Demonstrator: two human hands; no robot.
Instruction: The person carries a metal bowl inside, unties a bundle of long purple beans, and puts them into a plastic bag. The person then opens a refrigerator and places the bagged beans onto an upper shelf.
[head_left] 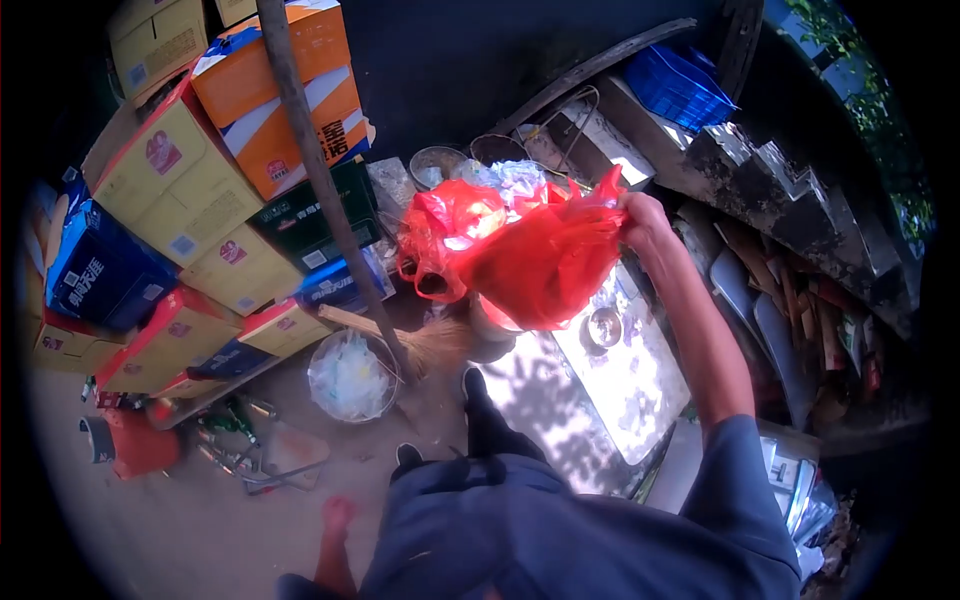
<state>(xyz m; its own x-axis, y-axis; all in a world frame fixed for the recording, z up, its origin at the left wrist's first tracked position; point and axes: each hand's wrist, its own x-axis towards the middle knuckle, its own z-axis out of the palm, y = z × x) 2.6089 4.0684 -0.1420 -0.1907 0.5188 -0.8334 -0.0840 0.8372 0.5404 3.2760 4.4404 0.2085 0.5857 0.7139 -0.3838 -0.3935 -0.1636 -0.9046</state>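
Observation:
My right hand (643, 222) is closed on the gathered top of a red plastic bag (540, 262), which hangs above a light slab. Touching or overlapping it on the left is another crumpled red plastic bag (425, 235). Whitish, crumpled plastic (512, 180) lies just behind them. My left hand (340, 514) hangs low beside my leg, over the bare ground. It is small and blurred, so its fingers cannot be made out. What the held bag contains, if anything, is hidden.
Stacked cartons (180, 160) fill the left, with a wooden pole (310, 140) before them. A bucket lined with clear plastic (350, 378) and a straw broom (440, 345) stand near my feet. Bottles (235, 420) lie lower left. A blue crate (680, 88) sits at upper right.

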